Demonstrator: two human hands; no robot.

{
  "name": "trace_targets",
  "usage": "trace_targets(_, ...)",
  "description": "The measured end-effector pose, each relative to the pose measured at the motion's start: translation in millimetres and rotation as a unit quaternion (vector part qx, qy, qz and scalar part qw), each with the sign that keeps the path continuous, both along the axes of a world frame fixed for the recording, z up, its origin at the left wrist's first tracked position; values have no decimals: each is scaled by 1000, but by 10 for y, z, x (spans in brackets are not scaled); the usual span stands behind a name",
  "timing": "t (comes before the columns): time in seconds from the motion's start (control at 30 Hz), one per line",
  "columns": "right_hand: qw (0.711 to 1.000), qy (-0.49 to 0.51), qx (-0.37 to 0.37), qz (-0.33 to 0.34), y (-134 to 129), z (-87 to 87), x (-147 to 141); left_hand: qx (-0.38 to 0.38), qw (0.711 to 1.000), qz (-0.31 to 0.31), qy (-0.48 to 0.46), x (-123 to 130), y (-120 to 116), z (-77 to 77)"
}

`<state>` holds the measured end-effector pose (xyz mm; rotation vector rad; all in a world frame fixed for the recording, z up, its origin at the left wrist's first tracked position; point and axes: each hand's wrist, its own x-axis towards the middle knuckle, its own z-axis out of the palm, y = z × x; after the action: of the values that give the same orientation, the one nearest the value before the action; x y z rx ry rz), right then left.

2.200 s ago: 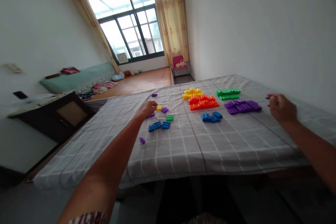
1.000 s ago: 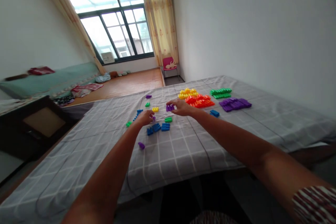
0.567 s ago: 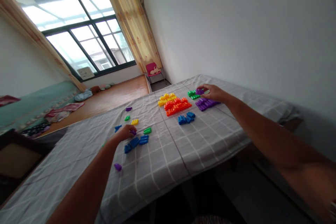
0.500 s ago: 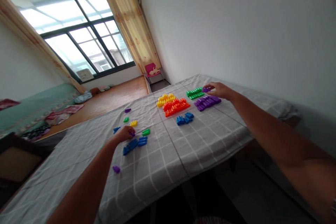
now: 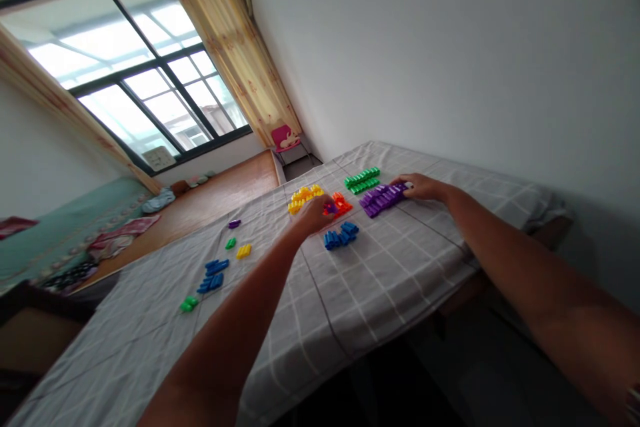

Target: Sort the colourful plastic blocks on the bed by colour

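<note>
My left hand (image 5: 314, 215) is closed on a small purple plastic piece (image 5: 330, 208), above the orange pieces (image 5: 342, 204), partly covering them. Just beyond it lies a cluster of yellow pieces (image 5: 305, 197). At the right end of the rows of purple pieces (image 5: 381, 199), my right hand (image 5: 423, 187) has its fingers closed at the endmost piece; the fingertips are partly hidden. Two rows of green pieces (image 5: 362, 180) lie behind the purple ones. A bunch of blue pieces (image 5: 341, 236) sits nearer to me.
Loose blue pieces (image 5: 213, 275), green pieces (image 5: 189, 304), yellow pieces (image 5: 244, 251) and a purple piece (image 5: 235, 223) are scattered at the left of the checked grey cloth (image 5: 295, 340). A white wall (image 5: 450, 60) borders the far right side. A pink chair (image 5: 284, 137) stands beyond.
My left hand has moved right from the scattered pieces to the orange group, carrying purple. My right hand has lowered its purple piece to the end of the purple rows. The view has shifted slightly.
</note>
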<state>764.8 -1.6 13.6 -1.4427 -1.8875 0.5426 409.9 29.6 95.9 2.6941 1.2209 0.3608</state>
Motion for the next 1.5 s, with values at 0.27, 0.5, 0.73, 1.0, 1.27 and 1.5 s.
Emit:
trace_targets(0.27, 976, 49, 123, -173, -86, -126, -36, -10, 999, -28, 40, 957, -40, -303)
trace_targets(0.5, 969, 23, 144, -200, -104, -152, 10, 7, 998, -42, 42, 1141, 24, -445)
trace_targets(0.73, 947, -10, 159, -279, -97, -243, 158, 4, 999, -18, -39, 848, -134, -312)
trace_targets(1.0, 926, -82, 145, -338, -98, -362, 300, 32, 994, 95, -36, -847, -209, -109)
trace_targets(1.27, 904, -68, 258, -334, -265, -99, -98, -90, 966, 243, -23, -3077, -604, 37)
trace_targets(1.5, 963, -53, 248, -91, -306, 507, -1818, -267, 944, 189, 46, -3533, -1195, -106)
